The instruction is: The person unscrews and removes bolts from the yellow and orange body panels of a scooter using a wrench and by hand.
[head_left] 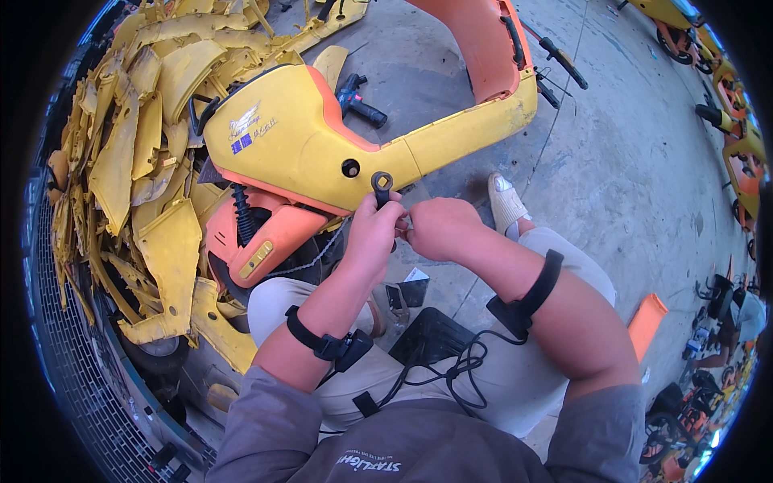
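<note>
A scooter point(290, 121) with yellow and orange body panels stands in front of me. My left hand point(373, 229) is closed around a dark ratchet wrench point(382, 183), whose ring-shaped head points up beside the yellow side panel, near a round hole in it. My right hand point(441, 229) has its fingers curled against the left fingertips. Whatever it pinches, if anything, is hidden or too small to name. Behind the scooter's low frame a black and blue cordless power tool point(359, 101) lies on the floor.
A large heap of yellow body panels point(165, 121) rises on the left. An orange panel piece point(648, 322) lies at the right. Scooters point(737, 153) line the far right edge. A black cable point(451, 374) hangs over my lap.
</note>
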{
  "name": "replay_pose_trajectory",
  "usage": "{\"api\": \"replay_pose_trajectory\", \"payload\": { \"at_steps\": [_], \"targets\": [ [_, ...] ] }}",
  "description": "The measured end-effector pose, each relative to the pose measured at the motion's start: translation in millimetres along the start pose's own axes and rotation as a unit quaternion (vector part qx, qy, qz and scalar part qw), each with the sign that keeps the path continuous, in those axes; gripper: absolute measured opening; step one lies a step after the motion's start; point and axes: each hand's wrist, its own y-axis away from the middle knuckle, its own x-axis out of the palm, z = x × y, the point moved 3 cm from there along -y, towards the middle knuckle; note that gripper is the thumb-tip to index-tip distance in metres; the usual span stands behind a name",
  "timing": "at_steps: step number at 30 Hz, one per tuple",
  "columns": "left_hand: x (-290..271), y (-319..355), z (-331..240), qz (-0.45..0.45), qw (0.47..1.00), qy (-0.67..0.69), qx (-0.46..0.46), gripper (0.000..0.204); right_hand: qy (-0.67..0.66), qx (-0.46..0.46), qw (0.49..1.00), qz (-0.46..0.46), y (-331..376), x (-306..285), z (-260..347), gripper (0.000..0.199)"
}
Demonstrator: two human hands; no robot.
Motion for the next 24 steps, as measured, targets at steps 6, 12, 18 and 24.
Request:
{"api": "replay_pose_trajectory", "payload": {
  "at_steps": [6,12,18,24],
  "targets": [
    [-1.0,-0.7,-0.2,0.001,1.0,0.002,0.003,0.025,-0.012,-0.013,1.0,-0.002,0.3,-0.9,0.9,0.024],
    [0.6,1.9,-2.7,-0.004,1.0,0.0,0.0,0.024,-0.01,-0.011,1.0,-0.009,-1.1,0.4,-0.9,0.023],
    [-1.5,-0.6,0.3,-0.005,1.0,0.0,0.006,0.025,-0.003,-0.026,0.999,-0.024,0.5,-1.8,-1.1,0.026],
    [-1.3,0.6,-0.4,-0.006,1.0,-0.013,-0.008,0.025,-0.007,-0.012,1.0,-0.003,1.0,-2.8,0.0,0.025]
  ]
}}
